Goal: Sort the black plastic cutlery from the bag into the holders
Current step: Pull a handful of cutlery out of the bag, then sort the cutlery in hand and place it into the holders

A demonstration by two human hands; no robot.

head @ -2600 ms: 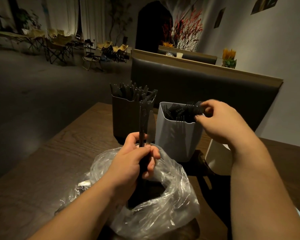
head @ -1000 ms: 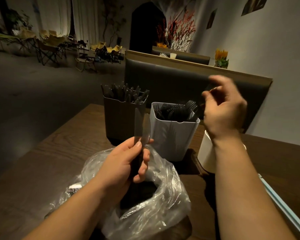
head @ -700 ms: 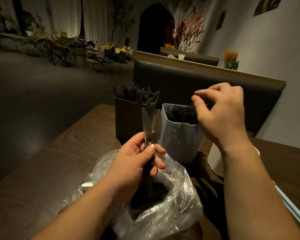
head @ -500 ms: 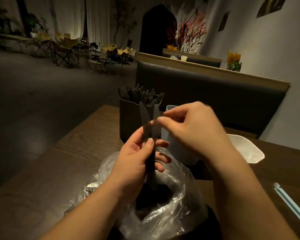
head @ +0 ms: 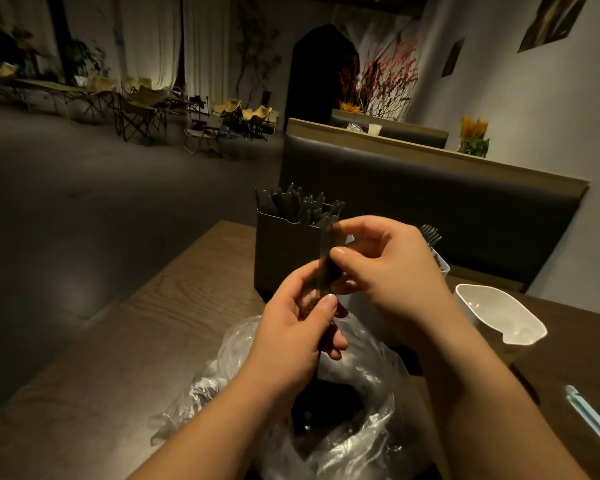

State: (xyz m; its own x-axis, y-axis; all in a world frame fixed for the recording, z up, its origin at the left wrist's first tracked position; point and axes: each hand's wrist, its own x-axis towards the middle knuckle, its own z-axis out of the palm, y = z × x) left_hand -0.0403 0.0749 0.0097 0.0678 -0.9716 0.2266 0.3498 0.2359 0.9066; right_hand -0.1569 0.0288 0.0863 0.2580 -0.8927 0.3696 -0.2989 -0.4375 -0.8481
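Left grip (head: 291, 327) curling round handles of black cutlery (head: 328, 268), holding it upright over bag mouth. Right grip (head: 388, 271) pinching upper end of same cutlery, thumb in front; pieces blurring together. Clear plastic bag (head: 354, 427) lying on bench (head: 118, 341) beneath both. Dark holder (head: 284, 258) standing just behind, bristling with knives. White holder (head: 442, 268) peeking past right wrist, forks (head: 430, 233) showing.
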